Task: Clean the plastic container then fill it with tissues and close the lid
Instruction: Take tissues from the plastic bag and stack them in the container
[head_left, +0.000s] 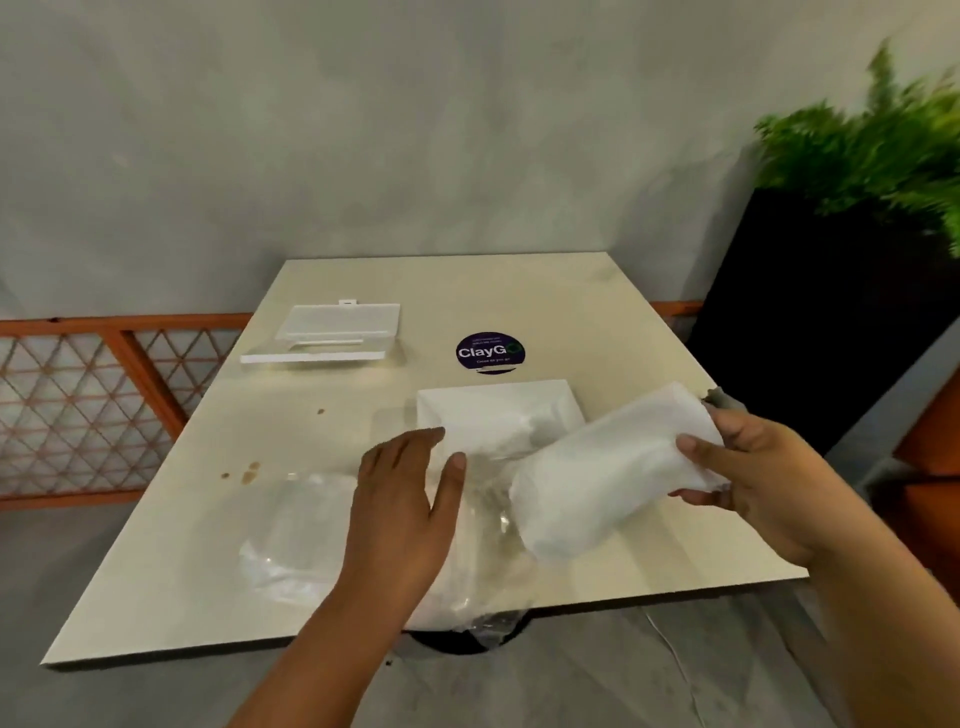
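My right hand grips a thick white stack of tissues, lifted and tilted above the table's right front. My left hand hovers flat with fingers apart over a clear plastic wrapper near the front edge. Behind the hands lies a flat white tissue sheet. The clear plastic container sits at the far left of the cream table, with its lid lying open; neither hand is near it.
A round dark "ClayGo" sticker marks the table's middle. Small brown stains dot the left side. A black planter with a fern stands at the right. An orange lattice fence runs along the left.
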